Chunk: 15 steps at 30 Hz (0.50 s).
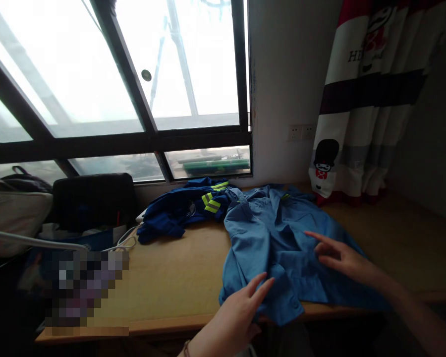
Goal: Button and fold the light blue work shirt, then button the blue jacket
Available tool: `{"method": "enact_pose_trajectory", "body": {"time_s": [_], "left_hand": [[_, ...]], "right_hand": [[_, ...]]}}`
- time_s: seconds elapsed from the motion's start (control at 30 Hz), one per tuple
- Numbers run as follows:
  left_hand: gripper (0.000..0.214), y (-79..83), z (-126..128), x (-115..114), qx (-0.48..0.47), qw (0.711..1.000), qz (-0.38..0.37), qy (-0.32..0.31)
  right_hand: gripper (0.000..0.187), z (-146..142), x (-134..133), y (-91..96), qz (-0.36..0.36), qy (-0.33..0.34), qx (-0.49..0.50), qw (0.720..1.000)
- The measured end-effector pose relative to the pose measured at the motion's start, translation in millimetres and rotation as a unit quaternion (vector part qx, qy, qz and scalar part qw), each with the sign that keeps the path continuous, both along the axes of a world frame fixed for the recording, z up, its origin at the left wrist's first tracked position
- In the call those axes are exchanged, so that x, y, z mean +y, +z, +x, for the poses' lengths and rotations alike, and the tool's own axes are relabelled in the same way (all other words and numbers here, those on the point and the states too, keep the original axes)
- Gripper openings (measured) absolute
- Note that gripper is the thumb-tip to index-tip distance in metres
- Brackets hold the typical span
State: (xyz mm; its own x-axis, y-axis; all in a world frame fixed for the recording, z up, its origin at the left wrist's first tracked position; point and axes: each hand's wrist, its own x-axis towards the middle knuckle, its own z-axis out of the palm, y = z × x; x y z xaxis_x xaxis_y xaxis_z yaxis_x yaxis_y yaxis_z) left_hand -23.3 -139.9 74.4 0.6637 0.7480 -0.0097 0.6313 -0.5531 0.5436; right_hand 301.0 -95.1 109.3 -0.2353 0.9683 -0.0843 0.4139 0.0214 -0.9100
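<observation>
Beyond the hands is a wide window (96, 79); below them, a table (174, 277). On it a light blue jacket (293, 238) spreads beneath both hands, with a dark blue garment (167, 213) ahead and left. The left hand (243, 307) and right hand (338, 260) are apart, fingers loosely extended; whether either touches the cloth, I cannot tell.

Has left hand (241, 306) at a sleeve of the light-blue work jacket (284, 240), right hand (336, 257) over its body, near the front edge of the desk (171, 277). Shows navy reflective-striped workwear (167, 215) and a guardsman-print curtain (336, 129) at the back edge.
</observation>
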Motion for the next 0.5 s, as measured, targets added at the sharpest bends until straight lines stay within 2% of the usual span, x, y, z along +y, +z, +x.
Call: {"method": "enact_pose_trajectory", "body": {"time_s": [0.03,0.07,0.1,0.2,0.27,0.33,0.37,0.43,0.5], "left_hand": [[0.086,-5.3,-9.9,-0.3,-0.001,0.999,-0.01,0.035],[0.08,-11.6,-20.4,-0.5,-0.002,0.998,-0.017,0.062],[0.07,-18.7,-30.5,-0.9,-0.005,0.997,-0.018,0.08],[0.029,-40.9,-49.9,-1.3,-0.017,0.994,0.008,0.104],[0.022,-51.0,-52.2,1.3,-0.006,0.988,0.044,0.145],[0.023,-52.5,-51.4,6.9,0.004,0.976,0.087,0.198],[0.021,-49.4,-52.3,10.1,0.002,0.968,0.114,0.225],[0.012,-37.2,-60.0,14.3,-0.011,0.936,0.186,0.299],[0.007,-23.3,-75.7,11.3,-0.002,0.876,0.267,0.402]], "right_hand": [[0.064,3.4,-6.5,-5.2,0.016,0.065,-0.064,0.996],[0.064,11.5,-13.1,-14.8,0.03,0.102,-0.123,0.987],[0.063,23.9,-19.4,-28.5,0.042,0.108,-0.177,0.977],[0.067,74.5,-33.4,-87.4,0.095,0.003,-0.301,0.949],[0.068,104.8,-38.2,-127.3,0.103,-0.045,-0.354,0.928],[0.061,124.5,-40.8,-154.7,0.106,-0.056,-0.367,0.922],[0.057,130.7,-42.2,-161.7,0.109,-0.051,-0.364,0.923],[0.048,139.4,-46.5,-163.4,0.11,-0.027,-0.354,0.928],[0.044,147.5,-54.4,-154.8,0.112,-0.028,-0.347,0.931]]}}
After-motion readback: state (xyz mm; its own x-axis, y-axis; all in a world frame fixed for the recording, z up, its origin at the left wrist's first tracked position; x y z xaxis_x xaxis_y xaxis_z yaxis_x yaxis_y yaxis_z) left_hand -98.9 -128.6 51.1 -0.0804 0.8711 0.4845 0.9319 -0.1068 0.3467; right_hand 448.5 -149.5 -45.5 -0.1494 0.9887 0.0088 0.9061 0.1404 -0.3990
